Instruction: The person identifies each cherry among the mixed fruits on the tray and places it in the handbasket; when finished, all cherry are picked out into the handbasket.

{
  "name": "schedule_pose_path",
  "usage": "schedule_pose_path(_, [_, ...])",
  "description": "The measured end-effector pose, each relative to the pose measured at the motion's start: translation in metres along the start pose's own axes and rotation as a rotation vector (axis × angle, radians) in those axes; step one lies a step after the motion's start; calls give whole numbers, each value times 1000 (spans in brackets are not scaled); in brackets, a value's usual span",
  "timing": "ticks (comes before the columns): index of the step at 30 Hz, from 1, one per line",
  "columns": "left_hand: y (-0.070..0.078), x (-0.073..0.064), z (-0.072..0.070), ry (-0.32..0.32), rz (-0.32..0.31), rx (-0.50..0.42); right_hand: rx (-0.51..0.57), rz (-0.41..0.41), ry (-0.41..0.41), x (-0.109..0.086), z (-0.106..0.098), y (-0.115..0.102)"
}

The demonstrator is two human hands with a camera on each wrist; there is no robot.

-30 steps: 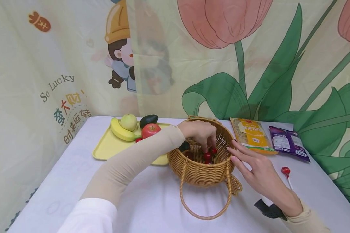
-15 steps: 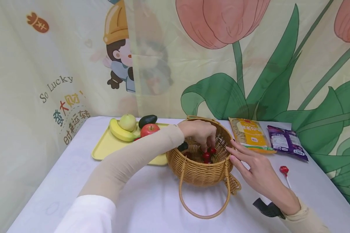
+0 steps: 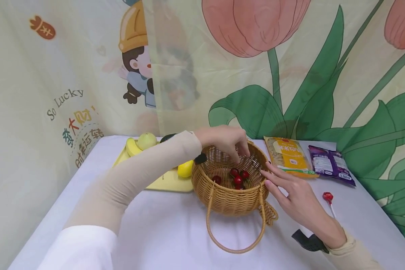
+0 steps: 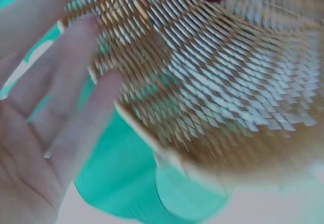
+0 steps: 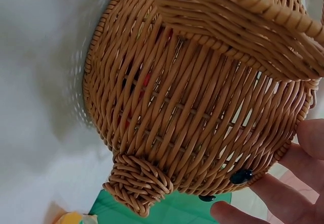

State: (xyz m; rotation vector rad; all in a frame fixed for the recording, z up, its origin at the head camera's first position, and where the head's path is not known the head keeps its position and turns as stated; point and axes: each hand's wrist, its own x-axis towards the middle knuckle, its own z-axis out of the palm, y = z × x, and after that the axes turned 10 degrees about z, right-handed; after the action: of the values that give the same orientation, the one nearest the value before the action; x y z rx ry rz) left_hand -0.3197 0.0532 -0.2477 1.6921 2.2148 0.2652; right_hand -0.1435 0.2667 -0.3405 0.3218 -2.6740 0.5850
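Observation:
A round wicker basket stands mid-table in the head view, its handle folded down toward me. Several dark red cherries lie on its floor, and some show at the top of the left wrist view. My left hand hovers over the basket's far left part, fingers loosely bent downward and holding nothing. In the left wrist view its fingers are spread beside the rim. With extended fingers, my right hand touches the basket's right rim. Dark beads dot the weave near those fingertips in the right wrist view.
Left of the basket, a yellow tray holds a banana, a pale green round fruit and a lemon; my left sleeve covers part of it. An orange food bag, a purple packet and a red lollipop lie right.
My left hand has let go of the cherries and risen up out of the basket, drifting slightly left. The cherries stay on the basket floor. My right hand keeps its place at the rim.

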Motion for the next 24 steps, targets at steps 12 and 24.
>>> schedule_pose_path(12, [-29,-113,-13,329,-81,-162,-10,15,4,1,-5,0])
schedule_pose_path(24, [-72,-218,71,494,-392,-168,4,-6,6,-1,2,-2])
